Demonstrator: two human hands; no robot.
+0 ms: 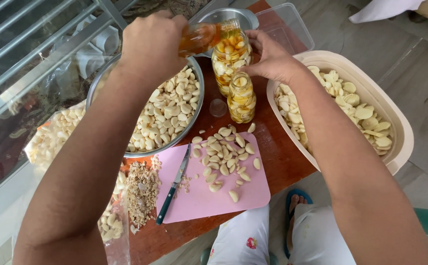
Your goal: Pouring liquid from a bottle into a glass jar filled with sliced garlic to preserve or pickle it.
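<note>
Jars (233, 68) hemmed between bowl (194, 73), tub (400, 127)

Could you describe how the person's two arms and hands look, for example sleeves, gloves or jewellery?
Both arms are bare up to the frame edge: no sleeves, gloves or wristwatch are visible. The left hand and right hand are uncovered too, and I can see no rings or bracelets on them.

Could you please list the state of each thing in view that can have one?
Left hand: gripping tilted bottle, pouring.
Right hand: steadying tall jar.
Tall jar: open, partly filled with garlic and golden liquid.
Small jar: open, full.
Knife: lying unused on pink board.
</note>
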